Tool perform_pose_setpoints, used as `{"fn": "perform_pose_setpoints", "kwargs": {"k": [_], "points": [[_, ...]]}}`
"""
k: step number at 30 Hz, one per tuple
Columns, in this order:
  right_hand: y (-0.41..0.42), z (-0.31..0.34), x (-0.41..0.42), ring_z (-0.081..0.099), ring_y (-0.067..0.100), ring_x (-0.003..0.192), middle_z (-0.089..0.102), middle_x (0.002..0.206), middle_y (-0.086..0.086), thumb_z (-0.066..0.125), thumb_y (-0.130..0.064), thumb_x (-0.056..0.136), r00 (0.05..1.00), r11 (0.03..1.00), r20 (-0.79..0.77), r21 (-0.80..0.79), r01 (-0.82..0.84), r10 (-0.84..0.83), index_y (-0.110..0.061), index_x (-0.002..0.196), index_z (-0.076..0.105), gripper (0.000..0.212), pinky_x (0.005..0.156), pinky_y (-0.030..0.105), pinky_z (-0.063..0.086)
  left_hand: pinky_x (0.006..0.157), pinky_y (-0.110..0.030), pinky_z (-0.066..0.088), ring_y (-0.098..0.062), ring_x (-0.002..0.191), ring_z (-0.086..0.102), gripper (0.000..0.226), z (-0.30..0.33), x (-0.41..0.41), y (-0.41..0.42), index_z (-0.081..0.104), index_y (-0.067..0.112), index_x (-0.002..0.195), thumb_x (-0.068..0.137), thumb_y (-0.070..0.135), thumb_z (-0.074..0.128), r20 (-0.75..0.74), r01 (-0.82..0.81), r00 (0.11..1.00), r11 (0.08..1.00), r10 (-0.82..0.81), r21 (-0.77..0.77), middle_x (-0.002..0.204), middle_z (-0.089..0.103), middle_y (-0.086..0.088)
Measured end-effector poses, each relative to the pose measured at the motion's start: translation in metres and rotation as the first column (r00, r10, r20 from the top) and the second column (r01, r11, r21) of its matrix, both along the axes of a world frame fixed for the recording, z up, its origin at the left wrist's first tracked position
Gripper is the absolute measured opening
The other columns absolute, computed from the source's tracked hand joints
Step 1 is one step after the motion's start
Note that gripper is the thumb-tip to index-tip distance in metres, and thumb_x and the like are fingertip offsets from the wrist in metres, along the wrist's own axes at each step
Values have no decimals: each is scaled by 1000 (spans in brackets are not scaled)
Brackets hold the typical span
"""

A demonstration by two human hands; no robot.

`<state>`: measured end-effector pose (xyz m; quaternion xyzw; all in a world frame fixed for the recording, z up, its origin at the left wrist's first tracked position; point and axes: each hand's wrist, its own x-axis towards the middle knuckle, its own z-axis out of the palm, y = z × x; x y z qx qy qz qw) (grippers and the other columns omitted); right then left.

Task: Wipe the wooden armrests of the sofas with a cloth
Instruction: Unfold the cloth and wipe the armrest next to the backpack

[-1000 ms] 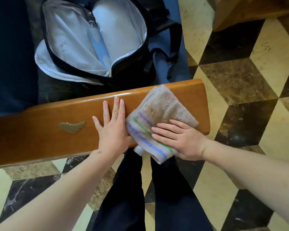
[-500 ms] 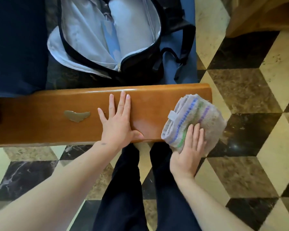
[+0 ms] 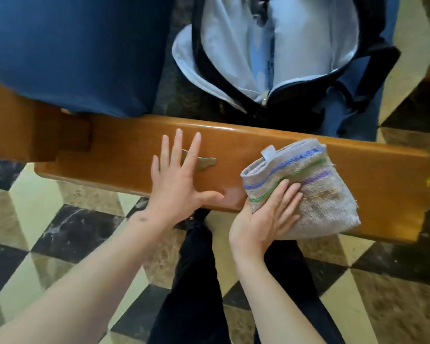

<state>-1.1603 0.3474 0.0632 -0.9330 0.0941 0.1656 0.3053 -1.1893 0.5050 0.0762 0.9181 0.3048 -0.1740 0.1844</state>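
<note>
A glossy wooden armrest [image 3: 372, 180] runs across the view from left to right. A folded beige cloth [image 3: 315, 194] with blue, green and purple stripes lies on its near side. My right hand [image 3: 263, 217] presses flat on the cloth's near left corner, fingers together. My left hand [image 3: 176, 184] rests flat on the armrest to the left of the cloth, fingers spread, partly covering a chipped patch [image 3: 205, 162] in the varnish.
An open black backpack [image 3: 296, 95] with pale lining sits on the sofa seat behind the armrest. A blue cushion [image 3: 72, 53] lies at the back left. The floor [image 3: 67, 232] has dark and cream marble tiles. My dark trousers [image 3: 196, 294] stand below the armrest.
My right hand has carried the cloth from the armrest's end inward along its side. My left hand has slid left onto the chipped patch. My head has moved left.
</note>
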Motion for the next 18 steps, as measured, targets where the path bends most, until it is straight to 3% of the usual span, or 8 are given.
{"fn": "perform_pose_setpoints", "kwargs": {"k": [4,7,11,16,18], "points": [[69,4,-18,-4,18,157,4,172,4,53,-19,93,998,998,33,38,49,-50,-14,162,15,79,123,41,-11,118,-64,4,-24,155,-13,137,-6,-67,91,-16,45,156,56,84,71,-65,-118,991,991,113,-65,171,-11,2],[101,0,-19,-5,17,157,3,172,2,58,-19,97,988,989,47,7,149,-149,-15,162,15,77,123,42,-10,119,-69,9,-26,156,-6,137,-15,-99,128,-7,37,159,54,83,68,-48,14,999,1000,-14,8,171,-3,-4],[138,-2,-27,-3,14,157,5,172,0,57,-20,98,981,983,64,11,182,-183,-16,162,18,75,123,41,-10,120,-63,7,-37,155,0,141,-24,-116,138,-2,27,161,51,94,54,36,-84,996,996,84,23,169,2,-17],[187,-5,-61,-3,15,157,5,172,1,57,-16,86,996,999,91,-29,22,-20,-17,162,15,86,124,43,-8,121,-57,0,-33,156,-3,127,-27,-128,128,2,25,162,64,94,44,140,-175,974,984,177,-26,170,2,-17],[205,-7,-78,-7,14,157,1,172,0,54,-17,82,992,994,77,-55,-93,97,-18,162,10,92,125,44,-9,121,-54,-2,-29,157,-2,111,-24,-131,130,8,25,161,76,81,51,213,-212,951,974,225,-84,170,3,-14]]}}
